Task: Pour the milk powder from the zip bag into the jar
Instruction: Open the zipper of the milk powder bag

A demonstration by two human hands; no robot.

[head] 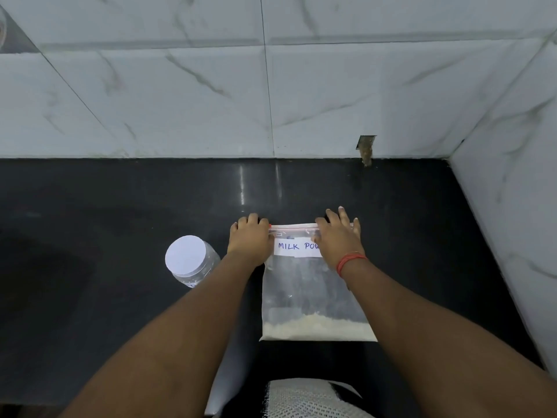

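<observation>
On the black desk (pixel 120 297), flat at centre: zip bag (pixel 313 297), sealed end at twelve o'clock, milk powder (pixel 316 327) settled in a thin band at six o'clock, likely laid flat to keep the seal steady. At ten o'clock of the bag, left hand (pixel 248 238), fingers curled together over the corner of the red zip strip (pixel 294 227), seemingly pinning it. At one o'clock, right hand (pixel 339 236), fingers spread, pressed on the other end, red thread (pixel 351 262) at the wrist. Probably readying to part the seal. At nine o'clock, just beside the bag: jar (pixel 193 260), white lid (pixel 186 254) on, not yet ready for pouring. White label (pixel 297 246), blue handwriting: "MILK POW", remainder hidden under the right hand.
</observation>
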